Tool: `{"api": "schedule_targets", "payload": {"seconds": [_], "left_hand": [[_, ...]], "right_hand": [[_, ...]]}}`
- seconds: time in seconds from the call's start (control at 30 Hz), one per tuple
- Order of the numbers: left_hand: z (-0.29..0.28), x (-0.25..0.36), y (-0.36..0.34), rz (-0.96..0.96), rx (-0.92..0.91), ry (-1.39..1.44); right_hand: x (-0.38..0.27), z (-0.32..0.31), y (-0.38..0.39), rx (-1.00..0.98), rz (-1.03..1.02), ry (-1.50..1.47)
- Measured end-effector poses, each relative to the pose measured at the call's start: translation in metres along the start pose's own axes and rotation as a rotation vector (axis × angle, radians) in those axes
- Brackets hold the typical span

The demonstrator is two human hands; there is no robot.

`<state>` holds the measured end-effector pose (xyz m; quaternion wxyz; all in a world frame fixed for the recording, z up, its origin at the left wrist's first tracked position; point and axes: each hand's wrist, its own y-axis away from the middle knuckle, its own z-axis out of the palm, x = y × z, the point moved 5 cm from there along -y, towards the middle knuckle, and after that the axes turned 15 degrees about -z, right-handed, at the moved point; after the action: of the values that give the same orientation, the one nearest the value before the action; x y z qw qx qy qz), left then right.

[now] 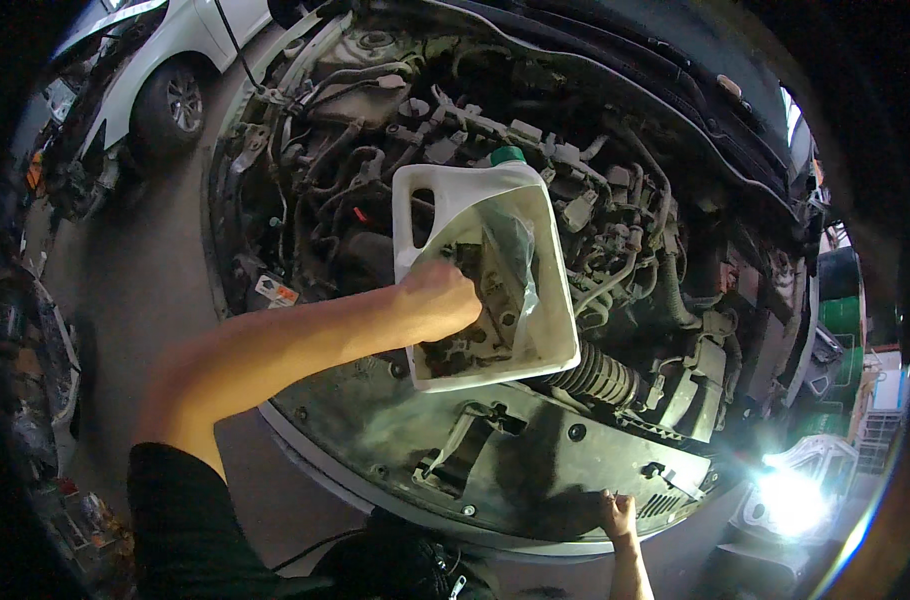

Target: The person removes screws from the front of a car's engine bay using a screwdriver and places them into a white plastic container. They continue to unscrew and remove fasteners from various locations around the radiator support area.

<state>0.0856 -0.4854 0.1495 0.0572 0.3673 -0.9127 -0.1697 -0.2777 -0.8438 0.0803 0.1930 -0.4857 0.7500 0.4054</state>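
A white plastic jug [567, 335] with a green cap [508, 155] lies over the engine bay, one side cut away. Dirty small metal parts, too dark to tell apart, lie inside it with a clear plastic bag [516, 250]. My left hand [441, 300] is closed in a fist at the jug's opening, over its left side. Whatever those fingers hold, if anything, is hidden. Lower right, my right hand [620, 515] is at the front panel [535, 460] of the car, fingers curled together; nothing I can name shows in them.
The engine [615, 230] with hoses and wiring surrounds the jug. A ribbed air hose [600, 375] runs beside its lower right corner. A bright lamp [790, 500] glares at lower right. Another white car [165, 60] stands far left; green drums [840, 330] stand at right.
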Motion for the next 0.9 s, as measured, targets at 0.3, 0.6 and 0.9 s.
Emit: {"api": "schedule_targets", "payload": {"seconds": [0.3, 0.6, 0.9], "left_hand": [[0.028, 0.021, 0.004, -0.062, -0.191, -0.059], [0.04, 0.016, 0.009, -0.092, -0.118, 0.027], [-0.077, 0.025, 0.059, -0.099, 0.249, 0.794]], "right_hand": [[0.014, 0.0, 0.0, -0.035, -0.054, 0.026], [0.015, 0.005, 0.0, -0.031, -0.017, 0.069], [-0.003, 0.0, -0.008, -0.077, -0.033, 0.142]]}}
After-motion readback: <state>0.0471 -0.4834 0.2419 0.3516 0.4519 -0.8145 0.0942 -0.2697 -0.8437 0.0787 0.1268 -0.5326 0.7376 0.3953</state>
